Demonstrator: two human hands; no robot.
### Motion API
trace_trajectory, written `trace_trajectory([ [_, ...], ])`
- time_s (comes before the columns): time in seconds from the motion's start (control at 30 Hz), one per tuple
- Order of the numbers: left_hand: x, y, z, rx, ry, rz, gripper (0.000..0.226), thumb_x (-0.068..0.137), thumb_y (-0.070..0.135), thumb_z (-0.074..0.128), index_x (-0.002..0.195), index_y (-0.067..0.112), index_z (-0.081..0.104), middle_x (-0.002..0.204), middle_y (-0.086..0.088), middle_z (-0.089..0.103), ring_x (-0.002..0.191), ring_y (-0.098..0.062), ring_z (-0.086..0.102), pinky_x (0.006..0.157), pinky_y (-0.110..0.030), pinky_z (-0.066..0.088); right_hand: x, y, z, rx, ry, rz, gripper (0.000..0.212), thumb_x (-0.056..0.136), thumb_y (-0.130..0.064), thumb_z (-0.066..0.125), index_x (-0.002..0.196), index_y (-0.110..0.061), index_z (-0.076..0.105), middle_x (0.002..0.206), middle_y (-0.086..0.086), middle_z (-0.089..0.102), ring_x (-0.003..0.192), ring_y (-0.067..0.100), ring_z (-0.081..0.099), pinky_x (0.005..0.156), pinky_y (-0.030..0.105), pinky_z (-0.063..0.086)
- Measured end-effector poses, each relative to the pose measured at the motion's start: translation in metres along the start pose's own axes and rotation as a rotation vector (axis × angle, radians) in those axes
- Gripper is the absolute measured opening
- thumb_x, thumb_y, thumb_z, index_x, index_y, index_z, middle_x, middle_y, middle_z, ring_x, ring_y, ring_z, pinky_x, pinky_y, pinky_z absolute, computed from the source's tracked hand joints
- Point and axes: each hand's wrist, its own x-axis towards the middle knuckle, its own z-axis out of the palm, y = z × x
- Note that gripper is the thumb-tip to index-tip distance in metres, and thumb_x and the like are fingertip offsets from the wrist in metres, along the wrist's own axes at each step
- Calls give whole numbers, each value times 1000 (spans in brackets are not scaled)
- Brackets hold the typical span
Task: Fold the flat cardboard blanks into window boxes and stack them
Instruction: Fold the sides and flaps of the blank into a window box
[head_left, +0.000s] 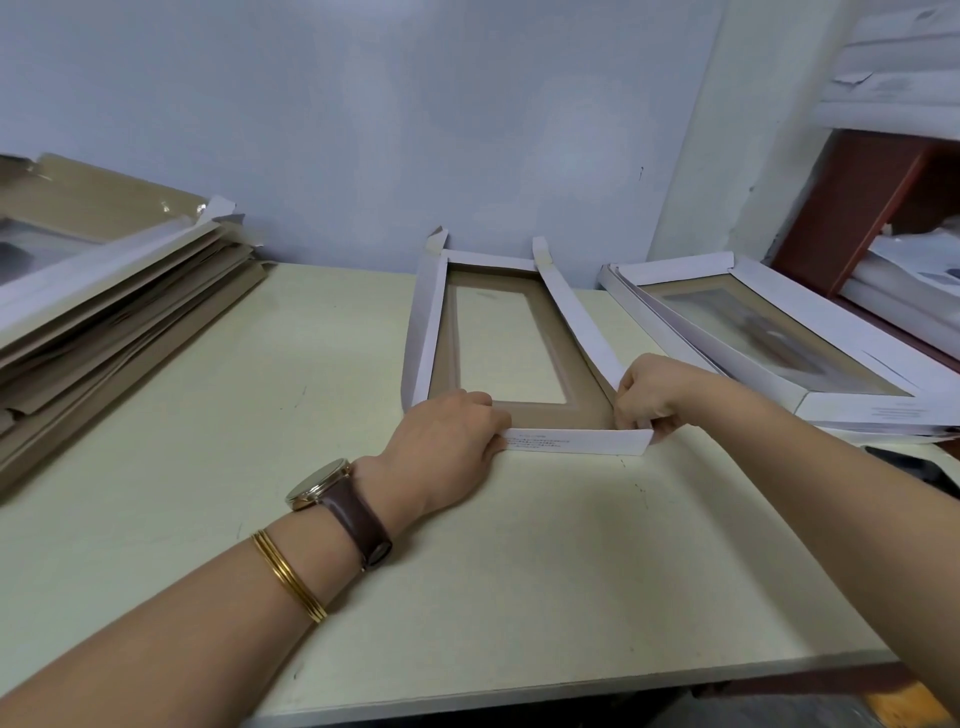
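Cardboard blank (535, 413) lay flat in the middle of the table (467, 571), brown side up, its far end close to the wall, where both your arms could reach it squarely. You held it at its two near corners. Your left hand (447, 436) sat knuckles-up on the near left corner, fingers curled down together over the edge and thumb against the near flap (576, 441), likely to pin the blank while that flap stood up. Your right hand (654, 389) pinched the near right corner, fingertips bunched where the right side flap (576, 317) met the near flap; whether a tab was tucked in there, I could not tell.

The left side wall (428, 322) stood nearly upright, but the right side flap leaned outward, so I judged this cardboard blank only partly folded, with the corners yet to lock.

You kept the pile of flat blanks (104, 291) on the far left and the stack of folded boxes (779, 332) on the right, just beside your right hand, probably so finished ones went straight across.
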Motion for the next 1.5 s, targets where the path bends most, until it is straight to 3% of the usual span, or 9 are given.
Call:
trace_trajectory([
  [0.3,0,0,0,5,-10,-2,21,100,28,42,99,15,58,92,-1,53,91,-24,52,64,-31,33,-5,2,-6,-17,62,-27,23,69,12,65,86,-3,60,79,17,64,65,30,67,76,36,58],
  [0.5,1,0,0,13,-10,-4,23,100,29,41,104,16,59,94,0,53,91,-23,51,63,-30,32,-9,0,1,-97,88,-36,3,78,-2,63,78,-5,62,74,13,64,59,24,63,62,22,51],
  [0.67,0,-1,1,5,-10,-3,21,100,29,41,101,17,58,86,4,44,88,-22,50,63,-30,30,-10,7,8,-20,75,-114,31,90,-22,62,64,-8,53,61,6,53,52,22,58,54,21,46],
  [0.83,1,-1,0,-10,-14,-6,20,100,29,42,99,16,58,88,2,48,85,-22,48,64,-30,34,-22,22,17,9,172,-275,62,86,-51,62,52,-21,21,50,-4,20,47,16,21,51,29,15],
  [0.97,2,0,-2,-17,-27,-17,19,99,28,44,91,16,55,84,3,42,77,-20,40,63,-31,32,-28,39,23,95,191,-392,72,76,-64,65,49,-10,25,60,5,25,56,19,24,58,30,17],
  [1.1,2,-1,-5,-50,-32,-50,20,93,30,52,78,16,50,74,4,44,72,-20,42,61,-31,31,-26,52,25,44,178,-453,52,76,-47,76,64,2,63,70,7,46,59,16,39,56,27,27],
  [1.27,2,-3,-21,-349,20,-251,14,85,26,54,78,17,62,76,4,62,77,-18,56,64,-30,44,-23,50,27,43,217,-471,45,78,-32,79,47,-9,55,64,6,43,57,17,37,53,26,25],
  [1.4,7,-21,-26,-108,165,-373,18,84,18,54,86,16,72,94,-7,57,96,-30,44,82,-34,42,-22,47,27,40,218,-460,49,77,-31,79,39,-22,49,63,3,45,53,13,38,51,24,26],
  [1.5,13,-37,-29,-117,35,-579,16,80,19,56,86,18,71,99,-8,47,102,-32,41,82,-30,38,-22,45,26,35,213,-444,48,77,-31,79,39,-23,50,65,3,48,54,13,40,52,25,28],
])
